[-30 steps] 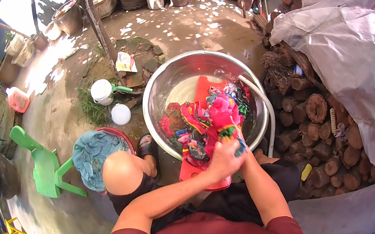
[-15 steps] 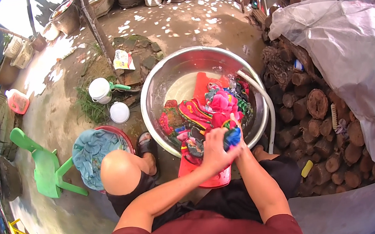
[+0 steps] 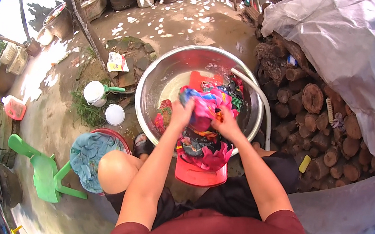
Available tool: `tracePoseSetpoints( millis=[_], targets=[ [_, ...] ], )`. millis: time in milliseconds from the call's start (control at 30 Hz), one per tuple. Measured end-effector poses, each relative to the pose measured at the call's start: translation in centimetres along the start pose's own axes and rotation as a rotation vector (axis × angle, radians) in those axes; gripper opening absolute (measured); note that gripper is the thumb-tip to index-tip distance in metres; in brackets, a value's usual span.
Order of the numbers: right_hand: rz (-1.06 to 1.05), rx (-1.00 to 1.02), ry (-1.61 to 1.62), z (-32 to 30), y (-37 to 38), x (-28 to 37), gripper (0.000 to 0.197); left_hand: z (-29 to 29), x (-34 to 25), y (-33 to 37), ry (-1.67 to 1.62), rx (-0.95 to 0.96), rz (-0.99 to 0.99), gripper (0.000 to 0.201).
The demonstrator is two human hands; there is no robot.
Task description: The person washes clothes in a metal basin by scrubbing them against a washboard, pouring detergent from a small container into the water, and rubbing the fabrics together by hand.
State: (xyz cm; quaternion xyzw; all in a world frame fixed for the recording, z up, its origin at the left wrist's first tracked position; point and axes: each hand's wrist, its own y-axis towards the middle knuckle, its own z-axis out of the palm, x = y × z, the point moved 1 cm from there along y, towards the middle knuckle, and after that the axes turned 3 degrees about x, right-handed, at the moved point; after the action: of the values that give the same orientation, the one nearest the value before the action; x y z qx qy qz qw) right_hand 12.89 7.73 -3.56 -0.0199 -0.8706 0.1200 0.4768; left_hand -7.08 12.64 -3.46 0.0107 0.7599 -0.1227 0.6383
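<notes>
Both hands grip a wet, brightly patterned cloth (image 3: 204, 106) in pink, blue and red above a big metal basin (image 3: 144, 96). My left hand (image 3: 181, 113) is closed around its left side, and my right hand (image 3: 224, 120) pinches its right side lower down. More of the flowered fabric (image 3: 201, 149) drapes over the near rim, onto a red plastic washboard (image 3: 198, 177) that slopes out toward me. Its red far end (image 3: 199, 78) shows inside the basin, where shallow water surrounds it.
A pale hose (image 3: 262, 101) hangs over the basin's right rim. To the left stand a tub with blue cloth (image 3: 89, 152), a green chair (image 3: 47, 172), a white bucket (image 3: 95, 93) and its lid (image 3: 115, 114). Stacked logs (image 3: 312, 99) under plastic sheeting (image 3: 339, 33) line the right side.
My hands have moved apart and forward over the basin, lifting and spreading the cloth they held bunched near the rim. Some pink fabric now lies on the washboard near me.
</notes>
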Motion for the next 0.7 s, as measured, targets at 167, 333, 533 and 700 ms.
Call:
tracePoseSetpoints(
  millis=[167,333,533,700],
  targets=[
    [0.025,-0.083,-0.150,3.1,0.7,-5.6,0.050,3.5,5.6,-4.6,0.813,0.282,0.063,0.096],
    [-0.123,-0.009,0.641,-1.8,-0.8,5.2,0.011,0.9,1.9,-3.1,0.504,-0.017,0.102,0.104],
    [-0.120,0.168,1.013,-4.7,-3.9,11.1,0.025,1.1,2.7,-1.6,0.017,-0.133,0.390,0.045],
    [0.279,0.302,1.058,-1.9,-1.7,3.0,0.057,3.8,-2.5,-4.5,-0.535,0.003,0.104,0.029]
  ],
)
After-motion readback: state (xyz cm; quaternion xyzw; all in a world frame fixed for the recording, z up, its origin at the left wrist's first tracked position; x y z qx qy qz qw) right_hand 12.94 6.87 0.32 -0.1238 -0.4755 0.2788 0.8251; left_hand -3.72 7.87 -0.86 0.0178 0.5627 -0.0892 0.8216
